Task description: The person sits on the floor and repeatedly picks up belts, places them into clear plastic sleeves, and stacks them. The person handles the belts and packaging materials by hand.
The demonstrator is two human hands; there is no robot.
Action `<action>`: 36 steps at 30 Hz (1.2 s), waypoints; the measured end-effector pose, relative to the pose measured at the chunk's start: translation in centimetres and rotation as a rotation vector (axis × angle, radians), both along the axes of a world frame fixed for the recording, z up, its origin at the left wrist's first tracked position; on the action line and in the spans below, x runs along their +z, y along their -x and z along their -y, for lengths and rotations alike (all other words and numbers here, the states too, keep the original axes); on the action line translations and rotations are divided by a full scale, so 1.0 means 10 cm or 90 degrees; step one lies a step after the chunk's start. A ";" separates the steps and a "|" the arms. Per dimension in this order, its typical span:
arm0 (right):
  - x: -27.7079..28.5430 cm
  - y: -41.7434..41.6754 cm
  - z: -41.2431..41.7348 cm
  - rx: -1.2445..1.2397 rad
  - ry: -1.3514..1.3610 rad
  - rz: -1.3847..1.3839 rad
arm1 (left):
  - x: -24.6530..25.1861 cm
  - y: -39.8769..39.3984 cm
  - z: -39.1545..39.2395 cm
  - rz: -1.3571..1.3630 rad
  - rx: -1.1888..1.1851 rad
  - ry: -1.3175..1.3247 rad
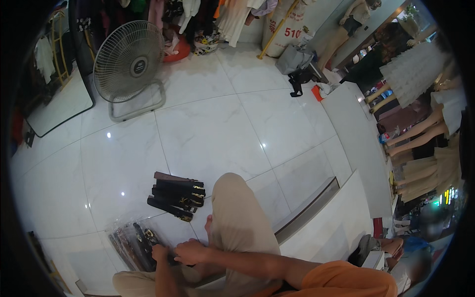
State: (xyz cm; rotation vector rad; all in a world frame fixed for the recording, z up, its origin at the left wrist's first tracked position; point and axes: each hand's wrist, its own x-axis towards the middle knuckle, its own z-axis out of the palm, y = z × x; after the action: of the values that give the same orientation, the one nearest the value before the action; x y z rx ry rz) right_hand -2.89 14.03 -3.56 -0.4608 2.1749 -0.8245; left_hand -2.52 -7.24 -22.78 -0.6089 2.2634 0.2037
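Observation:
My left hand is at the right edge of a row of belts in clear plastic sleeves, with its fingers curled. Close beside it is my right hand, fingers bent toward the left. Something dark shows between and below the two hands, too blurred to name. Just beyond lies a pile of folded black belts with gold-coloured buckles, one brown belt along its far side. The grip of either hand is not clear.
A grey floor fan stands ahead near a leaning mirror. Clothes hang at the back by a large printed sack. Mannequins line the right behind a white platform. An open-topped ledge runs beside my knee.

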 end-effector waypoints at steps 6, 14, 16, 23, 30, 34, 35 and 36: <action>-0.17 -0.02 -0.05 0.008 -0.007 0.000 | -0.18 -0.01 -0.15 -0.015 -0.045 -0.036; -0.07 0.03 -0.02 0.015 -0.011 0.023 | -0.24 0.22 -0.16 -0.139 0.178 -0.188; -0.08 0.06 -0.01 0.004 0.003 0.004 | -0.08 0.38 -0.20 -0.194 0.233 -0.242; 0.03 0.15 -0.02 -0.024 0.006 0.018 | 1.26 0.70 -0.30 -0.559 0.244 -0.426; -0.04 0.07 -0.28 -0.121 0.024 -0.125 | 2.13 0.02 -0.44 -0.662 0.205 -0.378; 0.33 0.08 -0.52 -0.276 0.167 -0.200 | 2.28 -0.16 -0.50 -0.684 0.003 -0.369; 0.41 0.06 -0.60 -0.312 0.209 -0.232 | 2.33 -0.15 -0.53 -0.651 -0.020 -0.362; 0.43 0.04 -0.67 -0.376 0.271 -0.306 | 2.38 -0.14 -0.58 -0.615 -0.047 -0.360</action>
State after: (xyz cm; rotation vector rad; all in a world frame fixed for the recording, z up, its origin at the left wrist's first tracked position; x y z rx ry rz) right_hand -3.30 20.75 0.71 -0.2249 2.6253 -1.6605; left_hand -1.13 -1.48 1.01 -0.0994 2.9013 1.2738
